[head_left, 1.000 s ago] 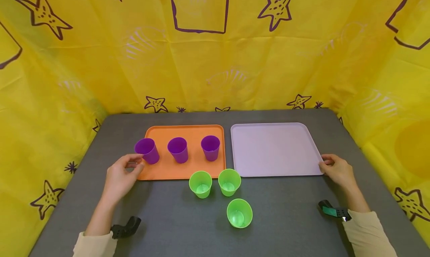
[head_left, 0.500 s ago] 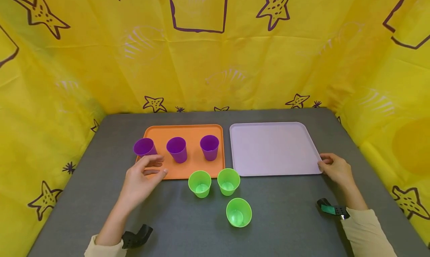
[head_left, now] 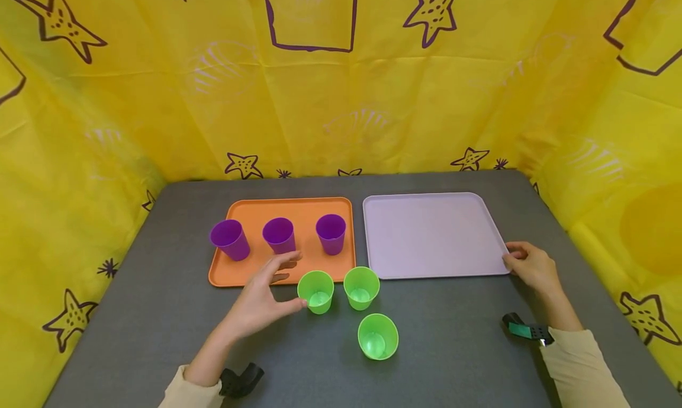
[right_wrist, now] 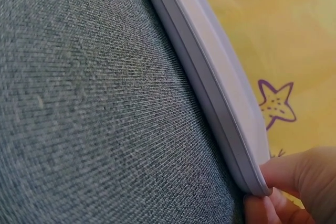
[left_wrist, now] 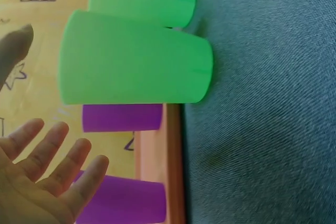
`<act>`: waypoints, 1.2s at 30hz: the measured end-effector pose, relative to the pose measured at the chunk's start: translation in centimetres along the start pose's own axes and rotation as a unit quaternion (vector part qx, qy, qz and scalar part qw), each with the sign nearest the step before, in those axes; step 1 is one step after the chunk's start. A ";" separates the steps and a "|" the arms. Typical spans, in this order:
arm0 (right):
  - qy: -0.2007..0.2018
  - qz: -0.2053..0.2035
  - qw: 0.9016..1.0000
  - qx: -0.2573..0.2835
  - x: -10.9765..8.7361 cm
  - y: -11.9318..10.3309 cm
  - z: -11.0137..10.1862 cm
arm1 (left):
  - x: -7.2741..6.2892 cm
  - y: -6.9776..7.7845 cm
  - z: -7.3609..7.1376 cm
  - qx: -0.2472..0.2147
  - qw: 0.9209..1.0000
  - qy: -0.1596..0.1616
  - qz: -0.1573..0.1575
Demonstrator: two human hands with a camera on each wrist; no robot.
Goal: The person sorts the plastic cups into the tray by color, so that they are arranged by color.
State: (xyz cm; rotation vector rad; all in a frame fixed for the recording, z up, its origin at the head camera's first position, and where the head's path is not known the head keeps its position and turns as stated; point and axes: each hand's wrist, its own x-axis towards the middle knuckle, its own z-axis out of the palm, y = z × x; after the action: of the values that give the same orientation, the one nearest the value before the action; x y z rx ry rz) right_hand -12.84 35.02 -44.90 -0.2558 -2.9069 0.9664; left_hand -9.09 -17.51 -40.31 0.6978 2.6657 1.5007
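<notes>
Yellow cloth (head_left: 298,112) backs purple cups (head_left: 331,236) beyond the spread left hand (head_left: 258,304); right hand (head_left: 535,272) pinches lilac tray (head_left: 434,236).

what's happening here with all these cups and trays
A person is handling things at a grey fabric-covered table. The right hand pinches the near right corner of a pale lilac rectangular tray. The left hand is open beside the leftmost of three bright green tapered cups, not gripping it. Those stand on the table, while three purple tapered cups stand on an orange rectangular tray.
</notes>
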 end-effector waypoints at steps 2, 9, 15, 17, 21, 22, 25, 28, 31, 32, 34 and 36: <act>-0.001 0.001 1.000 0.001 0.1 0.1 0.0 | 0.1 -0.2 0.4 -0.002 1.000 -0.011 -0.001; -0.005 0.005 1.000 0.006 0.1 0.1 0.1 | 0.3 -0.9 1.6 -0.024 0.999 -0.044 0.013; -0.002 0.006 1.000 0.011 0.0 0.1 0.1 | 0.4 -0.8 2.2 0.010 0.999 -0.046 -0.009; -0.001 0.006 1.000 0.010 0.0 0.1 0.1 | 0.3 -0.7 2.3 0.015 0.999 -0.042 -0.012; -0.001 0.006 1.000 0.010 0.0 0.1 0.1 | 0.3 -0.7 2.5 0.009 0.999 -0.035 -0.010; -0.002 0.007 1.000 0.010 0.0 0.1 0.1 | 0.3 -0.7 2.5 0.007 0.999 -0.034 -0.010; -0.004 0.008 1.000 0.010 0.1 0.1 0.1 | 0.3 -0.6 2.5 0.000 0.999 -0.033 -0.010; -0.008 0.010 1.000 0.012 0.1 0.1 0.1 | 0.4 -0.6 2.5 -0.002 0.999 -0.035 -0.012; -0.010 0.012 1.000 0.013 0.1 0.1 0.1 | 0.5 -0.4 2.3 0.006 0.999 -0.040 -0.013; -0.011 0.012 1.000 0.013 0.1 0.0 0.1 | 0.6 -0.3 2.1 0.008 0.999 -0.042 -0.011; -0.010 0.011 1.000 0.012 0.1 0.0 0.1 | 0.7 0.0 1.6 0.017 0.999 -0.045 -0.010; -0.009 0.011 1.000 0.011 0.1 0.0 0.0 | 0.9 0.4 1.1 0.019 0.999 -0.048 -0.006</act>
State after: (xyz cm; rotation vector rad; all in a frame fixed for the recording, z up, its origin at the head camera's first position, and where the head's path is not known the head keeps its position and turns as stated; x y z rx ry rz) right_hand -12.89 35.00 -44.92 -0.2791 -2.9142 1.0099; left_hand -9.54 -16.10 -40.33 0.7333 2.6300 1.3796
